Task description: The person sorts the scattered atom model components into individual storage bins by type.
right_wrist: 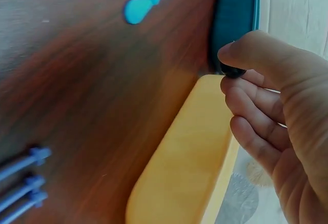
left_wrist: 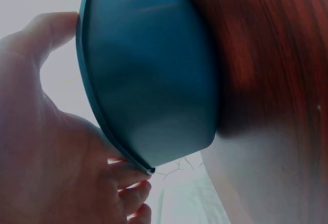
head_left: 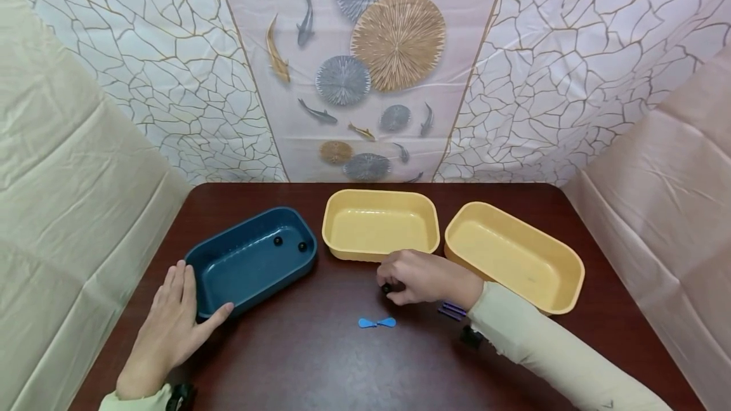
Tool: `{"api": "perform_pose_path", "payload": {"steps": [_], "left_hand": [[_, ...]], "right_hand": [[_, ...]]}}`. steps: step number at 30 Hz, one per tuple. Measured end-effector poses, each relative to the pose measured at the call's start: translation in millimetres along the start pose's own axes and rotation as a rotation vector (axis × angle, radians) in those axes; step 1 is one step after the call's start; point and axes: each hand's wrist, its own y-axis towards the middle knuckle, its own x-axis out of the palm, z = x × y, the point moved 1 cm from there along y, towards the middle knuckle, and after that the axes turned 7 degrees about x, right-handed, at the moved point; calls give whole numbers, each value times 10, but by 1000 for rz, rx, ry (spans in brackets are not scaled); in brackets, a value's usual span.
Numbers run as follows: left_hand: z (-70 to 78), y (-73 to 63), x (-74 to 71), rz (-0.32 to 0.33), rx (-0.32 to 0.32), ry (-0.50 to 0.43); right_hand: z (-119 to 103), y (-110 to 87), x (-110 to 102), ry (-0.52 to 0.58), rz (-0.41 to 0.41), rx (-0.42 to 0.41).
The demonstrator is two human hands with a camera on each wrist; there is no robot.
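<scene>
My right hand (head_left: 419, 276) pinches a small black wheel (right_wrist: 233, 71) between thumb and fingertips, just above the table in front of the middle yellow bin (head_left: 379, 227). Fingers partly cover the wheel. At the left, my left hand (head_left: 171, 325) rests against the end of the dark blue bin (head_left: 242, 281), its fingers along the left side and its thumb at the near rim. Two black wheels, one at the back (head_left: 278, 241) and one in the right corner (head_left: 302, 247), lie inside that bin.
A blue two-bladed propeller (head_left: 377, 322) lies on the table (head_left: 320, 366) in front of the right hand. Several purple-blue rods (head_left: 452, 311) lie beneath the right wrist. A second yellow bin (head_left: 514, 259) stands angled at the right. Patterned cloth (head_left: 365, 132) hangs behind the table.
</scene>
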Motion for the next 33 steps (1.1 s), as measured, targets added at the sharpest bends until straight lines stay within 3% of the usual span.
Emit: {"api": "perform_pose_path", "payload": {"steps": [23, 33], "left_hand": [[18, 9, 11, 22, 30, -15], [-10, -22, 21, 30, 23, -20]], "right_hand": [[-253, 912, -218, -64, 5, -67], [-328, 1297, -194, -68, -30, -19]]}}
